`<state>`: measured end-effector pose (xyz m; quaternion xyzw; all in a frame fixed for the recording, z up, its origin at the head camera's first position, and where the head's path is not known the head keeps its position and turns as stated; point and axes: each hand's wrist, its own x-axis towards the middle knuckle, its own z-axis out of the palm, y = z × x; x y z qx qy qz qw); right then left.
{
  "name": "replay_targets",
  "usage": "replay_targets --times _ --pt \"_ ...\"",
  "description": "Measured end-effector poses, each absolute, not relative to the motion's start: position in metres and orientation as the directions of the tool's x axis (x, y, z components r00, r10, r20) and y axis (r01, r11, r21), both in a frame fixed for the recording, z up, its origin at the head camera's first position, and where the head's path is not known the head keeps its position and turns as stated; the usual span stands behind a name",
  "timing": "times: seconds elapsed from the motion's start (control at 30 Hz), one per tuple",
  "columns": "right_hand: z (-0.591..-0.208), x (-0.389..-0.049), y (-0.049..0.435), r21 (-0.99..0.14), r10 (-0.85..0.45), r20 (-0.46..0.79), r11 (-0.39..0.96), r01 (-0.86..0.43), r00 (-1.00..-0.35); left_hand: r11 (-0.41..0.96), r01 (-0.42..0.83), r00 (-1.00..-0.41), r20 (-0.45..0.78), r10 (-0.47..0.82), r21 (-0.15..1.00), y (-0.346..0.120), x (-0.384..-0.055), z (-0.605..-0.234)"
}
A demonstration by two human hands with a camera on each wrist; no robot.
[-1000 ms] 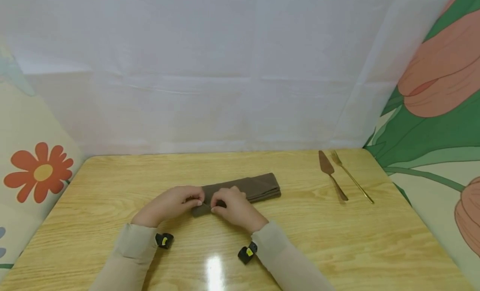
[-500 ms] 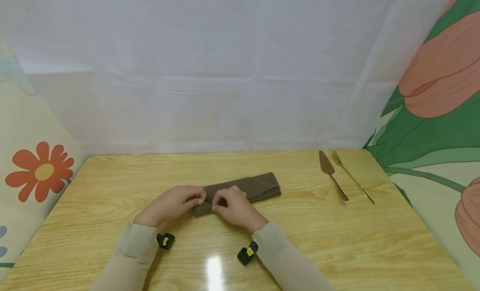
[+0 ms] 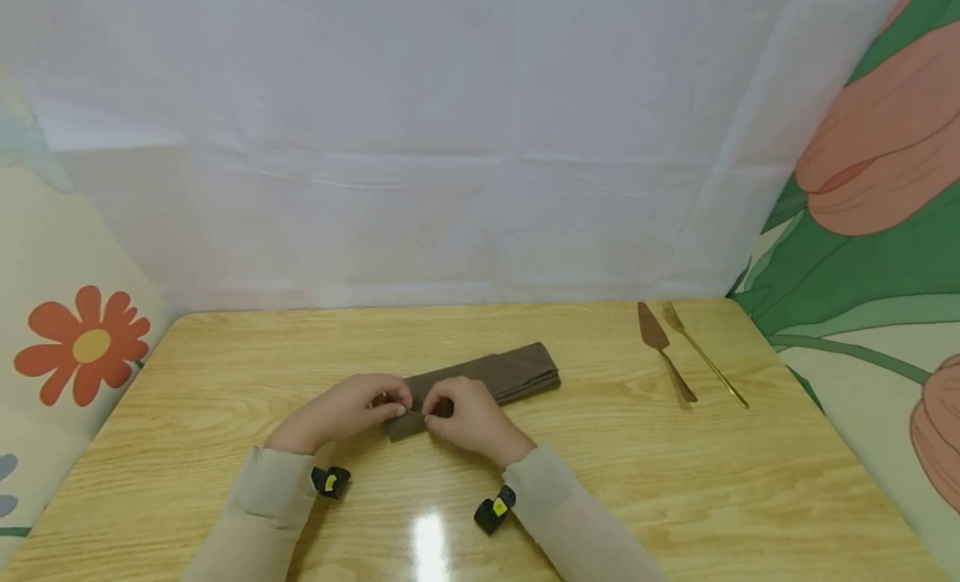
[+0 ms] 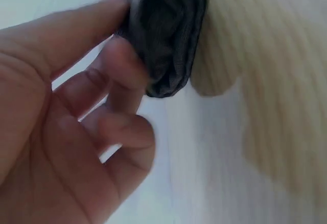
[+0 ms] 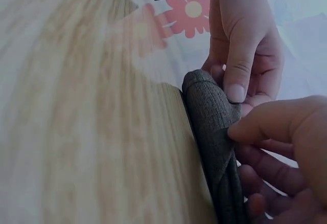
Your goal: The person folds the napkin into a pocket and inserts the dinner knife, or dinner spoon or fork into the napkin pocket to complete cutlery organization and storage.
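Note:
A dark brown cloth napkin, folded into a long narrow strip, lies slantwise on the table, its right end farther from me. Near its left end my left hand pinches the cloth between thumb and fingers. Just to the right, my right hand pinches an edge of the same cloth, its fingertips close to the left ones. In the left wrist view the layered end of the napkin shows beside my fingers. The right wrist view has a small corner of cloth under my right thumb; some fingertips are hidden behind the roll.
At the back right of the wooden table lie a copper-coloured cake server and a gold fork, side by side. A white cloth hangs behind the table's far edge. Floral-patterned panels stand at both sides.
The bit of cloth between my hands looked raised half a second ago and now lies lower. The napkin has shifted very slightly; both hands have hardly moved.

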<state>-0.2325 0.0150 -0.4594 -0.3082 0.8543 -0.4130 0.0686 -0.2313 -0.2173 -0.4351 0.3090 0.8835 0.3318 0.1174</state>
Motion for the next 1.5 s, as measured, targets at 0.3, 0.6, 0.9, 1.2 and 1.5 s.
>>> replay_targets --times 0.3,0.6,0.9,1.2,1.5 --pt "-0.458 -0.231 0.012 -0.722 -0.630 0.162 0.449 -0.527 -0.759 0.530 0.474 -0.747 0.003 0.664 0.704 -0.218 -0.231 -0.438" --pt "-0.459 -0.228 0.007 -0.681 -0.633 0.164 0.482 -0.551 -0.756 0.573 0.540 -0.737 0.018 0.675 0.616 -0.217 -0.230 -0.433" --pt "-0.461 -0.228 0.004 -0.739 -0.600 0.136 0.468 -0.484 -0.788 0.600 0.502 -0.764 -0.006 0.645 0.623 -0.216 -0.228 -0.429" --pt "-0.458 -0.225 0.002 -0.766 -0.537 0.065 0.513 -0.387 -0.841 0.622 0.477 -0.786 -0.015 0.618 0.621 -0.215 -0.229 -0.433" --pt "-0.458 -0.227 0.005 -0.713 -0.546 0.065 0.560 -0.422 -0.835 0.581 0.468 -0.760 -0.031 0.649 0.666 -0.220 -0.231 -0.437"
